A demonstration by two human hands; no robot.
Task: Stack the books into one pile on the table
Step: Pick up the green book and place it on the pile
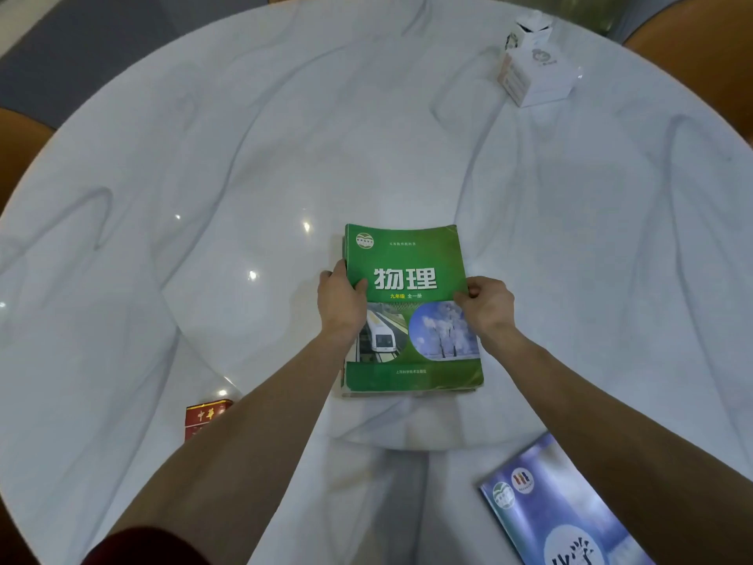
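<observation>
A green textbook [411,258] with a train picture lies face up near the middle of the round marble table [203,197]. Edges of another book show under its left and front sides. My left hand [340,299] grips the green book's left edge, thumb on the cover. My right hand [487,305] pinches its right edge. A blue-purple book [558,507] lies alone at the front right, partly under my right forearm.
A red packet [203,418] sits at the front left, partly hidden by my left forearm. A white tissue box [533,63] stands at the far right. Orange chair backs [692,22] ring the table.
</observation>
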